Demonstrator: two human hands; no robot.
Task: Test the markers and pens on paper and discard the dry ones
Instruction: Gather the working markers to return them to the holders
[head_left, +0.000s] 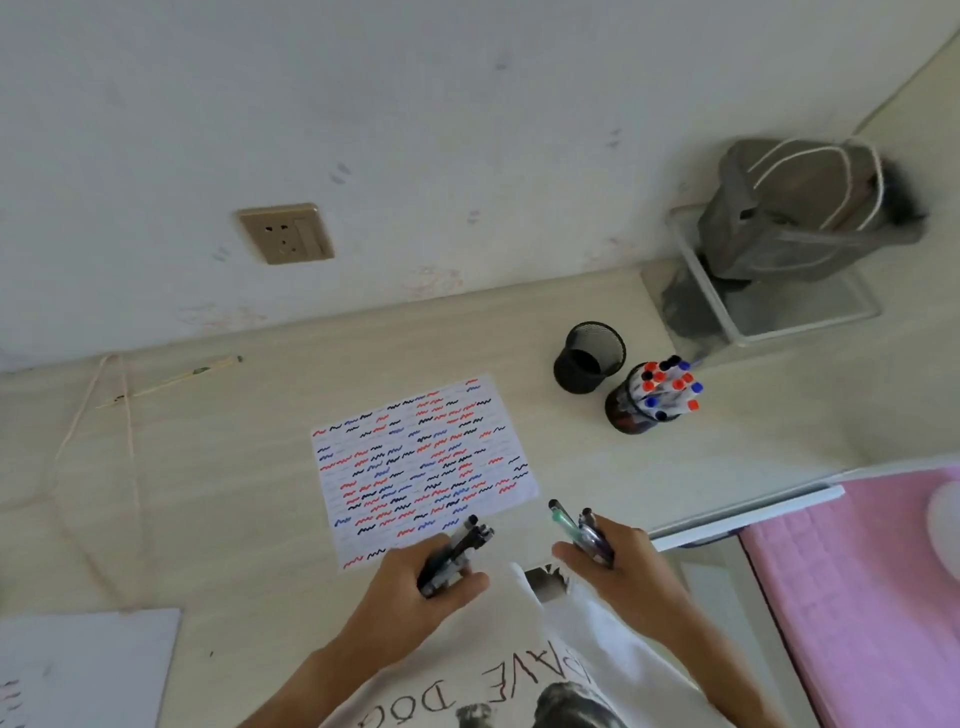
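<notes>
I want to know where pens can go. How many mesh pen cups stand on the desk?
2. An empty black mesh cup stands near the wall; a second cup, full of capped pens, stands just right of it and nearer. None seems hidden.

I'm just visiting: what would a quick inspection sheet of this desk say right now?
Surface: pale wood-grain desk against a white wall.
Job's things: paper sheet covered in red, blue and black squiggles; full pen cup with capped pens; empty mesh cup beside it.
Clutter: pencil near the wall; white board at the near left; grey bag on a clear tray.
Hands: left hand grips a bundle of dark pens; right hand grips several pens, fingers curled round them.
Cables: thin cord trailing over the desk's left side.
Surroundings: wall socket; pink bedding at right.
</notes>
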